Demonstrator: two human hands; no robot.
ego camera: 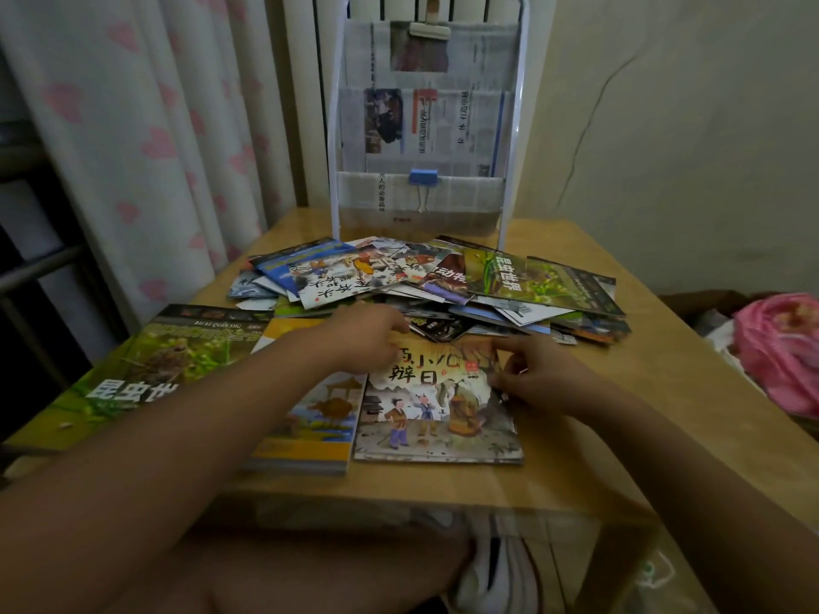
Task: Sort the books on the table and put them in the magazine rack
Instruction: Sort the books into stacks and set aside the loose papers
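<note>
Nearest the table's (576, 471) front edge lie 3 sorted stacks: a green insect book (133, 370), a yellow-banded book (310, 432) and a storybook (436, 414) with 3 painted figures. The left hand (363, 343) has its fingers curled over the storybook's top edge; the right hand (538, 376) pinches its right edge, so both seem to be squaring it onto its stack. Sorting looks partly done. Beyond, a loose heap of books (425, 281) awaits; the next move is probably reaching into it for another title. Farthest stands the magazine rack (425, 126), its pockets lined with newspaper.
</note>
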